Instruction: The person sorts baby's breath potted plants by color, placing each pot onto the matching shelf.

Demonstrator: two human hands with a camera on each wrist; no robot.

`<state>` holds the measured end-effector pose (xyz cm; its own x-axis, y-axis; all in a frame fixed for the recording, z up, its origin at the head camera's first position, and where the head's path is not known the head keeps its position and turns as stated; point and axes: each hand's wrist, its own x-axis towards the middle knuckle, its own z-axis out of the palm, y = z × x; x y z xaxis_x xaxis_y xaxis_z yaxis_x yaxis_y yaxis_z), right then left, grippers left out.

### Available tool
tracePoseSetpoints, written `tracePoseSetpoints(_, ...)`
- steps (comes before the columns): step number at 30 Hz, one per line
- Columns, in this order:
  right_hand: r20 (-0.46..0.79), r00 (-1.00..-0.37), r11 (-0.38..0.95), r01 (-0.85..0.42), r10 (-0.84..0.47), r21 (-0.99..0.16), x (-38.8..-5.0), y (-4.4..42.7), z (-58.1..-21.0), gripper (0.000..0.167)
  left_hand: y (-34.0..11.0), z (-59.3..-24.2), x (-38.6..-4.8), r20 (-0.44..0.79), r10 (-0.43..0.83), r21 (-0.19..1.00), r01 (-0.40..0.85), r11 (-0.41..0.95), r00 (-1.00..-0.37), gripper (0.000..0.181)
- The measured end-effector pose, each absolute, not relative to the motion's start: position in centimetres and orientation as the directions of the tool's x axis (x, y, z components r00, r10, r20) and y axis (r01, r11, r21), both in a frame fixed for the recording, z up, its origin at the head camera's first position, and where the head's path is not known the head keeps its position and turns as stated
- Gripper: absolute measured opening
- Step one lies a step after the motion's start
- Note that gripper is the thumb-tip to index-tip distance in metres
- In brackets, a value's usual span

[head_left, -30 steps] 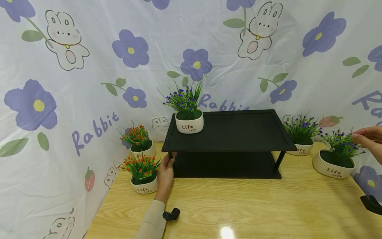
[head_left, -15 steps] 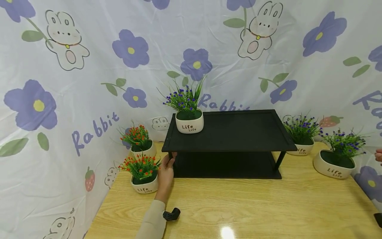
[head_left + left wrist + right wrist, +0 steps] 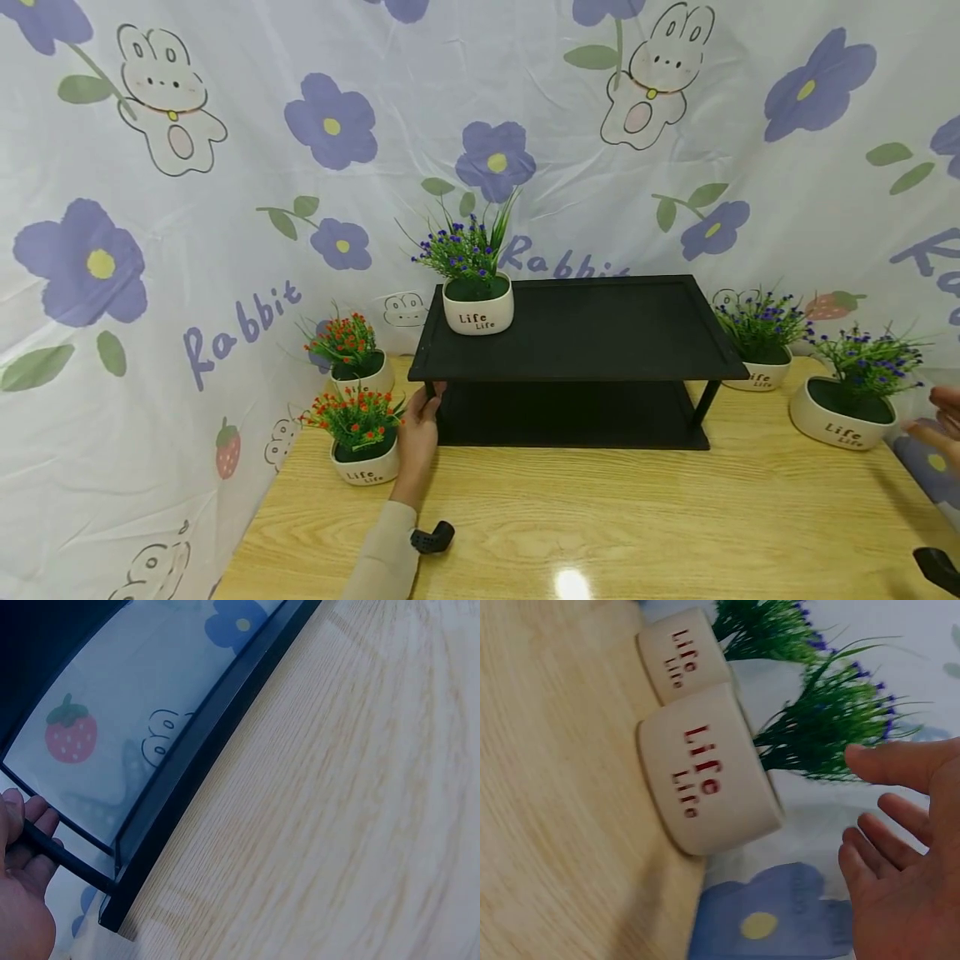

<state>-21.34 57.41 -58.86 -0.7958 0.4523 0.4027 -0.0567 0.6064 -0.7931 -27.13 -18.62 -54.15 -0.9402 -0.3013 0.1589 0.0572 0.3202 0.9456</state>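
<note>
A black two-tier shelf (image 3: 592, 329) stands on the table. My left hand (image 3: 417, 429) grips its front left post (image 3: 64, 857), fingers and thumb curled round it in the left wrist view. At the right edge of the head view, my right hand (image 3: 941, 429) is beside a white pot of purple flowers (image 3: 843, 417). In the right wrist view that hand (image 3: 907, 855) has its fingers spread and holds nothing; its thumb is near the leaves, and whether they touch I cannot tell. A potted purple plant (image 3: 478, 307) sits on the shelf's top left.
Two white pots with orange flowers (image 3: 365, 467) stand left of the shelf, close to my left forearm. Another purple-flowered pot (image 3: 763, 371) is just right of the shelf, behind the nearer one. A patterned cloth (image 3: 450, 83) hangs behind the wooden table (image 3: 600, 517).
My right hand drew away from the right-hand plant to the frame's edge, then came partly back, lower than at first. My left hand stays on the post.
</note>
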Motion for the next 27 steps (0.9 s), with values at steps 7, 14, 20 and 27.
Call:
tracePoseSetpoints(7, 0.291, -0.845, 0.595, 0.038, 0.448, -0.803, -21.3, 55.8, -59.2, 0.075, -18.5, -54.3, -27.4, 0.182, -0.283, 0.951, 0.095, 0.293, -0.942, 0.036)
tracePoseSetpoints(14, 0.159, -0.927, 0.579, 0.073, 0.340, -0.812, -22.1, 55.4, -59.0, 0.101, -18.6, -54.3, -27.4, 0.187, -0.284, 0.948, 0.096, 0.305, -0.940, 0.036)
tracePoseSetpoints(20, 0.062, -0.958, 0.550, 0.106, 0.279, -0.829, -21.4, 51.7, -55.6, 0.111, -18.5, -54.3, -27.4, 0.195, -0.280, 0.954, 0.115, 0.278, -0.940, 0.035)
tracePoseSetpoints(27, 0.051, -0.946, 0.584, 0.155, 0.321, -0.797, -20.8, 49.0, -53.5, 0.114, -18.5, -54.5, -27.5, 0.202, -0.280, 0.954, 0.124, 0.273, -0.938, 0.034)
